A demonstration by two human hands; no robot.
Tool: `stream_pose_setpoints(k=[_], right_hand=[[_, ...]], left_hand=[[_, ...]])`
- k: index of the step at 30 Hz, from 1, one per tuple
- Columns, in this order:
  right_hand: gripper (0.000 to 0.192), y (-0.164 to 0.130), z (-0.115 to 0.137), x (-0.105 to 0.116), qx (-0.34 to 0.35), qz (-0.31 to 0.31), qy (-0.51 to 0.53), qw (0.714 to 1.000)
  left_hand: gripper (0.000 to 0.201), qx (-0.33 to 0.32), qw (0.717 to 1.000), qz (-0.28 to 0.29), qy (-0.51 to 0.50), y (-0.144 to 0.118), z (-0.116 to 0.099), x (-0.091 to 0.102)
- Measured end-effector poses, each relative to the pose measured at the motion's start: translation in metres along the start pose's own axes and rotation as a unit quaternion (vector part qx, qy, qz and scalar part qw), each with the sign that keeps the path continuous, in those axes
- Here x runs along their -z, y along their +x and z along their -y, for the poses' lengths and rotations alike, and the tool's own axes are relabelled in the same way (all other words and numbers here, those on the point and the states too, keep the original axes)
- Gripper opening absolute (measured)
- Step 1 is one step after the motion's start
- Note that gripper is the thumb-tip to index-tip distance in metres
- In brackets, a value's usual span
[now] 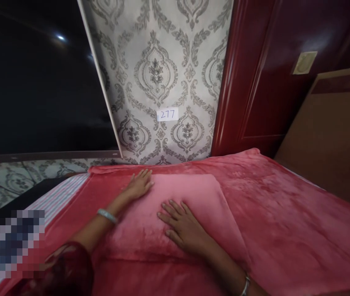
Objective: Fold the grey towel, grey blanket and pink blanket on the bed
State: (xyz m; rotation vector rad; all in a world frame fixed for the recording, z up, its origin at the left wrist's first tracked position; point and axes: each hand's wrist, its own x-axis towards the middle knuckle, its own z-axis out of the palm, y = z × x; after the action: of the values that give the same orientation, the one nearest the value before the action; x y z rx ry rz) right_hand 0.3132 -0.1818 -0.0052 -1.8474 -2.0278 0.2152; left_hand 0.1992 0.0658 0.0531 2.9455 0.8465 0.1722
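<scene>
Right hand [183, 227] nearest, open, fingers spread, palm flat on the folded flap of the red fleece blanket [193, 197], pointing to 11 o'clock. Left hand [139, 184] farther, also open and flat, at the flap's 10 o'clock corner. Flap's long axis runs 7 to 1; open blanket lies to 3 o'clock. Striped sheet [60, 197] at 9; beyond, patterned wallpaper [159, 74] with paper label [167, 114].

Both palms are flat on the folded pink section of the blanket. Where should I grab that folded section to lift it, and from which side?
Probably its far right corner, coming from the right. The folded section lies as a raised flap on the red blanket, and its right edge runs free and uncovered. The left hand and right hand rest flat on it, fingers spread, gripping nothing.
</scene>
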Motion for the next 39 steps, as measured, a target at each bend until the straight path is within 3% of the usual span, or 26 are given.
stream_pose_setpoints(k=[3, 6, 10, 12, 15, 19, 22, 25, 27, 30, 39], right_hand=[[0.054, 0.000, -0.001, -0.001, 0.003, 0.000, 0.011, 1.000], [0.057, 0.001, -0.002, 0.006, 0.002, 0.016, 0.011, 1.000], [0.054, 0.016, -0.001, 0.038, 0.015, 0.085, 0.002, 0.996], [0.047, 0.031, 0.000, 0.055, -0.008, 0.064, -0.013, 0.998], [0.051, 0.055, -0.007, 0.065, -0.049, -0.015, -0.054, 0.997], [0.057, 0.069, -0.043, 0.055, -0.075, 0.016, -0.088, 0.993], [0.058, 0.061, -0.077, 0.051, -0.197, -0.015, -0.107, 0.974], [0.057, 0.049, -0.100, 0.053, -0.332, -0.055, -0.120, 0.934], [0.057, 0.044, -0.107, 0.055, -0.373, -0.077, -0.127, 0.916], [0.057, 0.042, -0.108, 0.055, -0.384, -0.094, -0.124, 0.910], [0.058, 0.038, -0.102, 0.065, -0.386, -0.069, -0.094, 0.915]], left_hand=[[0.065, -0.038, 0.999, -0.019, 0.019, -0.048, -0.028, -0.004], [0.066, -0.051, 0.998, -0.015, 0.021, -0.094, -0.048, -0.022], [0.065, -0.034, 0.997, -0.058, 0.024, -0.122, -0.064, -0.045], [0.066, -0.041, 0.996, -0.077, 0.025, -0.125, -0.071, -0.051], [0.064, -0.058, 0.994, -0.093, 0.031, -0.128, -0.081, -0.058], [0.060, -0.076, 0.986, -0.140, 0.051, -0.133, -0.085, -0.072], [0.061, -0.081, 0.981, -0.168, 0.061, -0.135, -0.082, -0.082], [0.061, -0.084, 0.980, -0.173, 0.057, -0.135, -0.080, -0.085], [0.061, -0.083, 0.982, -0.163, 0.047, -0.134, -0.080, -0.084], [0.061, -0.078, 0.987, -0.140, 0.029, -0.133, -0.080, -0.081], [0.058, -0.049, 0.994, -0.093, 0.006, -0.131, -0.091, -0.064]])
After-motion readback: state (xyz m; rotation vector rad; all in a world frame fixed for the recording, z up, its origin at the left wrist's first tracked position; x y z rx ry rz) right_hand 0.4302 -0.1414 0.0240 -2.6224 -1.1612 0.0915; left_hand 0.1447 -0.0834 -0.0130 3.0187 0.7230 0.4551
